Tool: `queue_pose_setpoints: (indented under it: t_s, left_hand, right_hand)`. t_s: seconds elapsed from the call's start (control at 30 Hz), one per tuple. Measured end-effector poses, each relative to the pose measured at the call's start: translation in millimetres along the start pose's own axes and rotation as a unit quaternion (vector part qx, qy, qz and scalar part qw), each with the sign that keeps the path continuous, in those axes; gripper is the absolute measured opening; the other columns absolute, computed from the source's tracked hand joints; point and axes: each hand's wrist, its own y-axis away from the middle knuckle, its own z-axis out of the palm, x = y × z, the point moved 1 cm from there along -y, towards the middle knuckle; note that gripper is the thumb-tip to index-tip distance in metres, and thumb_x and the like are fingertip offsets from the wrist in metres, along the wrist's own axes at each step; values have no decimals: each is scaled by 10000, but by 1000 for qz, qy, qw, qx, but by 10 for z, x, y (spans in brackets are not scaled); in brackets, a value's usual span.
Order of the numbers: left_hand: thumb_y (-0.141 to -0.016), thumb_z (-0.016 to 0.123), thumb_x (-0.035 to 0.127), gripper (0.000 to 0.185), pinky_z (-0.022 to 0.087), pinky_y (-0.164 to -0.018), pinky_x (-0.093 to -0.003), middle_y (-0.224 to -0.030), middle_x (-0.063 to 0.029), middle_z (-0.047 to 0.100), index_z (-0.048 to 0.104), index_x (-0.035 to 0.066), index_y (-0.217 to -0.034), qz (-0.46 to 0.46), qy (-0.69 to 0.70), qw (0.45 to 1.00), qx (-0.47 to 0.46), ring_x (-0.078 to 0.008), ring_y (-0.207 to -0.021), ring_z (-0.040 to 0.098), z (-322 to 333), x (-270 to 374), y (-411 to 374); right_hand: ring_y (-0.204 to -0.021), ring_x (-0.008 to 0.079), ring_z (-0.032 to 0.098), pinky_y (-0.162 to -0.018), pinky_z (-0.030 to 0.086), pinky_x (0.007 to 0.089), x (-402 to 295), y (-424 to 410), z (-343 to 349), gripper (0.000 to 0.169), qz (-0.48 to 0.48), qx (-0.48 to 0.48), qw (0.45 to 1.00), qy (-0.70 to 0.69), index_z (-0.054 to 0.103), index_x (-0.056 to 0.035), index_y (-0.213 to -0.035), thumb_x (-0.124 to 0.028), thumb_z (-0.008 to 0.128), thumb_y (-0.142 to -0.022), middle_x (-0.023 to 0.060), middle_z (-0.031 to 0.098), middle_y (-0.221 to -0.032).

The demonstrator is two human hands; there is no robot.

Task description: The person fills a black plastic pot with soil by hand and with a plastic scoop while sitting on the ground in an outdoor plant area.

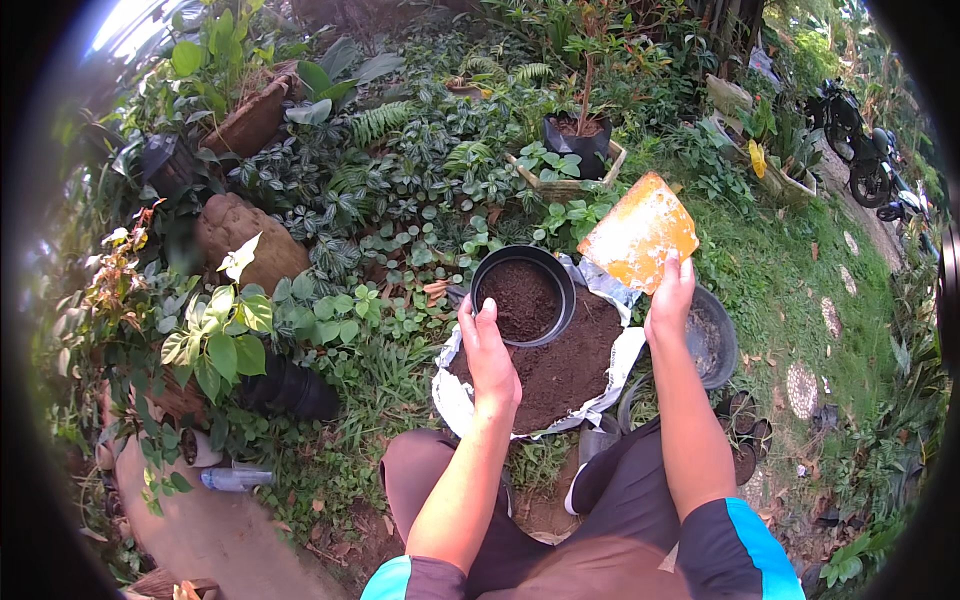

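Note:
My left hand [487,356] grips the near left rim of a round black plastic plant pot [568,300], which has dark soil [519,300] inside. Beneath the pot lies an opened white sack [452,394] spread around a heap of dark soil [566,375]. Up and to the right, my right hand [670,296] holds a flat orange piece [637,232] by its lower right corner. Its surface is scuffed with pale patches, and its material is unclear. Most of the fingers on that hand are hidden behind it.
A dark round basin [709,337] stands right of the sack, with small black pots [742,427] nearby. Stacked black pots [289,386] and a clear plastic bottle [236,478] lie left. A bagged plant [577,142] stands beyond. Motorcycles [862,150] are parked far right.

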Motion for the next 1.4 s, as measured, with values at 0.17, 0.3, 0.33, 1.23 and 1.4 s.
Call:
queue_pose_setpoints:
  t_s: [0.17, 0.3, 0.33, 1.23, 1.4]
  left_hand:
    - [-996, 495, 432, 488, 486, -919, -446, -1325, -63, 505, 379, 184, -1399, -14, 16, 998, 54, -218, -1174, 539, -25, 279, -36]
    - [-1002, 498, 440, 493, 502, -962, -483, -1332, -94, 514, 388, 145, -1382, 10, 66, 996, 67, -276, -1215, 543, -86, 358, -76]
    - [-985, 499, 484, 533, 439, -999, -508, -1361, -85, 502, 394, 155, -1391, 3, 66, 996, 63, -277, -1244, 513, -66, 357, -85]
    - [-990, 522, 457, 569, 448, -1046, -484, -1384, -115, 522, 429, 70, -1397, -42, 83, 993, 69, -263, -1266, 524, -128, 485, -327]
    - [-949, 580, 474, 575, 420, -1043, -530, -1406, -83, 486, 403, 161, -1399, -71, 91, 990, 84, -275, -1298, 481, -103, 395, -321]
  right_hand:
    - [-975, 209, 652, -868, 497, 357, 791, -207, -250, 250, 72, -32, 976, 205, 557, 10, -1155, -167, 427, -1035, 117, 661, -1081]
    - [-1040, 369, 640, -901, 478, 431, 1776, -51, -575, 288, 92, -54, 910, 400, 584, 12, -1185, -150, 467, -978, 232, 669, -1100]
    - [-1048, 387, 635, -900, 478, 441, 2036, 39, -749, 287, 128, -20, 905, 404, 587, 14, -1176, -150, 464, -975, 245, 666, -1096]
    - [-859, 257, 700, -647, 580, 444, 3446, 1240, -1045, 232, 471, 62, 849, 232, 563, -95, -1219, -163, 452, -1027, 116, 668, -1083]
    - [-896, 218, 701, -699, 587, 399, 3373, 872, -1269, 290, 344, -13, 925, 163, 513, -89, -1298, -194, 417, -1045, 87, 672, -1103]
